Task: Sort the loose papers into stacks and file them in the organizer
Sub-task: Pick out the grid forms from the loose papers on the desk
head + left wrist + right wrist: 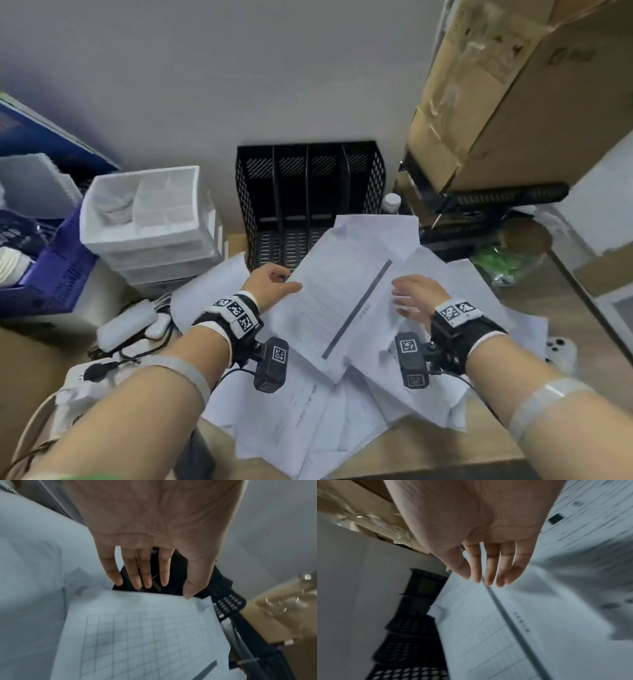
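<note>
Loose white papers (308, 411) lie spread in a heap over the wooden desk. On top lies a gridded sheet (335, 291) with a dark bar along one side, also in the wrist views (137, 635) (488, 628). Behind the heap stands the black mesh organizer (308, 192), its slots showing no papers. My left hand (274, 282) (154, 586) has straight fingers, and its thumb tip touches the sheet's far left corner. My right hand (411, 294) (488, 580) hovers with relaxed, straight fingers over the sheet's dark bar and holds nothing.
White plastic drawer units (150, 219) and a blue crate (58, 267) stand at the left. A power strip with adapters (130, 325) lies near my left forearm. A big cardboard box (513, 102) on a black tray (496, 198), a white bottle (391, 202) and a phone (561, 349) are at the right.
</note>
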Demonstrator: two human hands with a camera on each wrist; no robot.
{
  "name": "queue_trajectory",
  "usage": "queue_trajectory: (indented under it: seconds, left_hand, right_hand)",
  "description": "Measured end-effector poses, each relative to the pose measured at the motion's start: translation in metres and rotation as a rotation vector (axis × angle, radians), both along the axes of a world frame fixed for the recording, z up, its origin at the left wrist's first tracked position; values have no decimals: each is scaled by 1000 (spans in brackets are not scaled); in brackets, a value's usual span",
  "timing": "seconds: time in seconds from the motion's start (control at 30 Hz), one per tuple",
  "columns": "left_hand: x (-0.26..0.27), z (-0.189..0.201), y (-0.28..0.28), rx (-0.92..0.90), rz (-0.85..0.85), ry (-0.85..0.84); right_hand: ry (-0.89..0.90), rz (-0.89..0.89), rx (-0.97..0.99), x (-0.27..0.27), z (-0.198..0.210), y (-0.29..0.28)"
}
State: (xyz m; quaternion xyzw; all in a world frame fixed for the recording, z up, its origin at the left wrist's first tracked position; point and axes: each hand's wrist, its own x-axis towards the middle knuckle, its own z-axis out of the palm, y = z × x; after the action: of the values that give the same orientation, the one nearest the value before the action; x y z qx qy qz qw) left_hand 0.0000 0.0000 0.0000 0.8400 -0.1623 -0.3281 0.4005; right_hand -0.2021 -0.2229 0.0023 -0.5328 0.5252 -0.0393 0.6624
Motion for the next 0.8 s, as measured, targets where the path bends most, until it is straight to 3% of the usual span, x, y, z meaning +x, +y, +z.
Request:
queue_trajectory:
  seconds: [0.17,0.3,0.4,0.53,0.63,0.8]
  left_hand:
    - [-10,-33,-16,106,-52,-209]
    - [-14,-38,-25,146,-53,-309]
    - [-17,-33,-28,89,-83,-337]
    - [-29,-23,-34,104,-267,-176]
    - [-34,-21,-35,93,-292,-98]
    - [-41,-27,-39,75,-228,-38]
  right_hand:
    - [259,-13,-87,-35,-56,-7]
    - [137,-47,-8,-42,-54,9]
    - [6,32,76,-43,-46,17]
    - [-75,44,75,-41,-37,22]
    - [-113,31,81,-36,-37,24]
    - [-18,203,-291,-32,-35,14]
